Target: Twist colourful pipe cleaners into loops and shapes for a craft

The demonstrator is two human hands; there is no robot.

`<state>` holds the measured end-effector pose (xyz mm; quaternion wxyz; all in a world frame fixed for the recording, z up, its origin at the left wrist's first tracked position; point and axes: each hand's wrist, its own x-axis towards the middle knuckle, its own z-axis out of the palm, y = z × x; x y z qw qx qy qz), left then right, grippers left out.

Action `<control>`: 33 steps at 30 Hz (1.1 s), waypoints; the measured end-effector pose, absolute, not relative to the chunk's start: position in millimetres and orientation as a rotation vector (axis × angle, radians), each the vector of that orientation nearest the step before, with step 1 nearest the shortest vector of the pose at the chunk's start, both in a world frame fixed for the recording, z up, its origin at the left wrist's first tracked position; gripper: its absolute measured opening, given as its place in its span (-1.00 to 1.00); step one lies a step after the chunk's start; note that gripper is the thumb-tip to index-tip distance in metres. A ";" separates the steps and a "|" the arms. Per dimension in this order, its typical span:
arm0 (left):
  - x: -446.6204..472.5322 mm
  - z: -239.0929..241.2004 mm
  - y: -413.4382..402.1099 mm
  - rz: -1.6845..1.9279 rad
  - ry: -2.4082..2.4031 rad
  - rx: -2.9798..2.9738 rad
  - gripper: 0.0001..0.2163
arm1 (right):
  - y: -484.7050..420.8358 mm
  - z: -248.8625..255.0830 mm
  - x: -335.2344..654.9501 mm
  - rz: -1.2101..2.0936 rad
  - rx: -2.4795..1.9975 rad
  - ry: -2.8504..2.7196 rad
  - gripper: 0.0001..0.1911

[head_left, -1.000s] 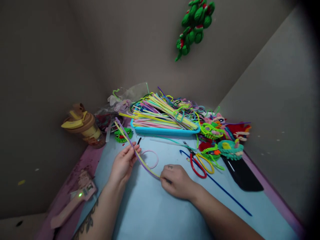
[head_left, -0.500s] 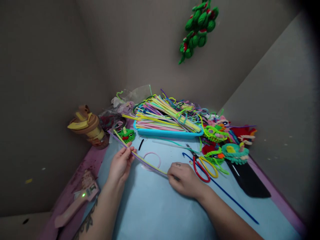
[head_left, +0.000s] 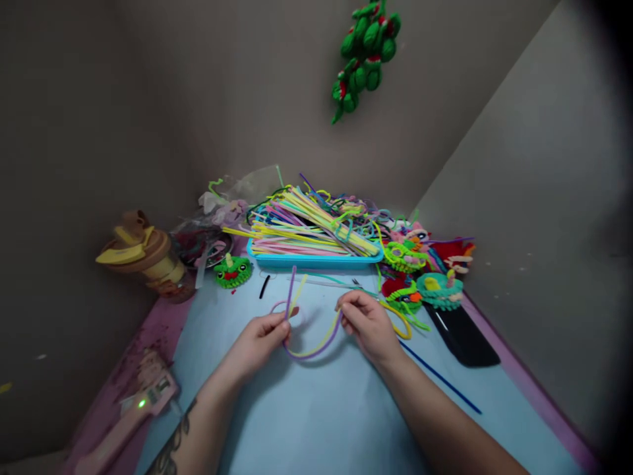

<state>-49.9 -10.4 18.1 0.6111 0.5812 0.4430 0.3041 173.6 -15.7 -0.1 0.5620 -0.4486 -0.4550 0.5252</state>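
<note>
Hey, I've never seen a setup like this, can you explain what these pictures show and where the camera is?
There's no machine here: these are a person's bare left hand and right hand, seen by a camera worn on their head, looking forward and down. Both hands hold a pair of thin, flexible purple and yellow stems, which sag in a curve between them; two ends point up past the left hand. On the light-blue table covering, a bright-blue rectangular tray holds many similar coloured stems. A fuzzy green figure with eyes sits left of it, and a flat black object lies at right.
</note>
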 end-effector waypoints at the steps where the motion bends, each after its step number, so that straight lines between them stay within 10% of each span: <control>1: -47.3 19.0 -11.9 0.634 1.005 1.422 -0.71 | -15.9 0.8 171.8 1.275 -1.037 -1.047 -0.87; 33: -33.2 22.1 -21.1 0.208 0.792 1.680 -0.69 | -21.1 3.7 162.9 1.275 -0.866 -1.019 -0.80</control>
